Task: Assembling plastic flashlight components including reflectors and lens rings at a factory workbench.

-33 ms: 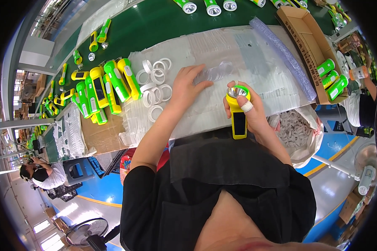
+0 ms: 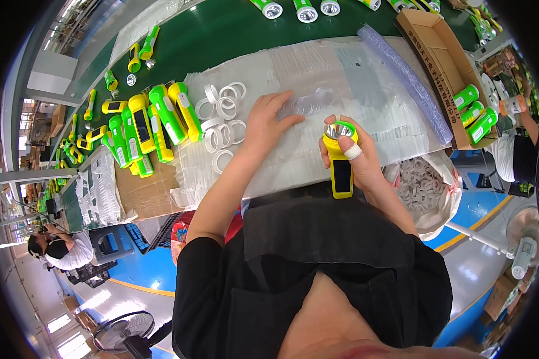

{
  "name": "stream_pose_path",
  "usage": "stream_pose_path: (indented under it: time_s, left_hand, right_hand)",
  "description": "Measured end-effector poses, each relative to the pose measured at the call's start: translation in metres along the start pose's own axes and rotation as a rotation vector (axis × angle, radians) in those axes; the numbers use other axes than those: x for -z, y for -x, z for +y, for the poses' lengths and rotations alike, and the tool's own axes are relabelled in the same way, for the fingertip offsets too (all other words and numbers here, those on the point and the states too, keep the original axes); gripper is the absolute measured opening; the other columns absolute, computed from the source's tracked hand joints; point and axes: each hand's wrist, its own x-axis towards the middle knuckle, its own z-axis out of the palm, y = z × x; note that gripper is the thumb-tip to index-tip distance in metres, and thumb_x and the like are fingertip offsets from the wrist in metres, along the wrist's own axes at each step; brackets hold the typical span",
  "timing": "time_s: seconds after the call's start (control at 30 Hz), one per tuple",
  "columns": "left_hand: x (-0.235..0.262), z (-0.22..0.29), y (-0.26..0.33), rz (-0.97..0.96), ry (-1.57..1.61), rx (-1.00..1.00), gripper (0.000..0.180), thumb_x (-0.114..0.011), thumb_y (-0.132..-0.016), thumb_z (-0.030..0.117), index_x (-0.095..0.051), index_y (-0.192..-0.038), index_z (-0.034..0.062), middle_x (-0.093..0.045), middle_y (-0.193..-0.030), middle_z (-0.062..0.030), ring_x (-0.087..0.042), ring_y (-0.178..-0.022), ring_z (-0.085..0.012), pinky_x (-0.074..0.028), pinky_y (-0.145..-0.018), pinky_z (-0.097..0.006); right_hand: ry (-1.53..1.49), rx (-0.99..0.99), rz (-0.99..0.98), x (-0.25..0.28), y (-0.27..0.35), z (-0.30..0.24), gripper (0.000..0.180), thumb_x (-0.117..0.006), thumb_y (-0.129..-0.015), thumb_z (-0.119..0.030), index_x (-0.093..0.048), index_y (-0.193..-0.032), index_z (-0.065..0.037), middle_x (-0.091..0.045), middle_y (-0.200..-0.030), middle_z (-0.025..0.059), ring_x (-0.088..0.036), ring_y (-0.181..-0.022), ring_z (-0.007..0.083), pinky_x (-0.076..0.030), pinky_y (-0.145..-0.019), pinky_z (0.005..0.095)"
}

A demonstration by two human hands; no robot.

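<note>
My right hand point(image 2: 365, 158) grips a yellow flashlight point(image 2: 341, 173) upright near the table's front edge. Its reflector point(image 2: 339, 130) faces up inside a green rim, and a dark panel runs down its body. A white wrap covers the thumb, which lies across the head. My left hand point(image 2: 269, 122) rests on the table with thumb and fingers apart, at the left end of a row of overlapping clear discs point(image 2: 314, 103). Whether its fingertips touch the discs, I cannot tell. Left of that hand lie several white rings point(image 2: 223, 135), some overlapping.
Green and yellow flashlights point(image 2: 141, 128) lie piled at the left. A rolled bubble-wrap sheet point(image 2: 404, 81) and a cardboard box point(image 2: 428, 60) holding green flashlights occupy the right. A sack of white rings point(image 2: 424, 185) hangs below the front edge. Other people point(image 2: 72, 248) are nearby.
</note>
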Motion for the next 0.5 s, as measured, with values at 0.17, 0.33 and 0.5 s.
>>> stream_pose_path:
  time_s: [0.17,0.33,0.5]
  left_hand:
    - [0.009,0.004,0.002,0.030,0.108,0.072,0.050,-0.081,-0.071,0.023,-0.065,-0.114,0.0040,-0.066,-0.111,-0.0124,-0.060,-0.099,-0.0262,-0.048,-0.080,-0.034]
    - [0.032,0.048,0.009,-0.067,0.562,-0.072,0.047,-0.072,-0.080,0.006,-0.061,-0.126,0.0056,-0.061,-0.115,-0.0119,-0.058,-0.104,-0.0201,-0.044,-0.077,-0.029]
    - [0.036,0.061,0.027,-0.013,0.311,-0.263,0.035,-0.057,-0.092,0.018,-0.062,-0.124,0.0057,-0.055,-0.112,-0.0117,-0.052,-0.101,-0.0273,-0.044,-0.086,-0.035]
  right_hand:
    - [0.021,0.008,-0.016,-0.010,-0.004,-0.001,0.065,-0.068,-0.084,-0.052,-0.048,-0.122,-0.004,-0.056,-0.077,0.0112,-0.054,-0.065,0.0168,-0.044,-0.058,0.0275]
    - [0.059,0.008,-0.084,-0.014,-0.004,0.003,0.044,-0.062,-0.093,-0.032,-0.049,-0.124,-0.002,-0.061,-0.084,0.0098,-0.059,-0.070,0.0148,-0.049,-0.064,0.0281]
    - [0.089,0.021,-0.139,-0.027,-0.004,0.003,0.045,-0.063,-0.093,-0.030,-0.047,-0.124,-0.001,-0.061,-0.091,0.0084,-0.060,-0.073,0.0138,-0.051,-0.064,0.0272]
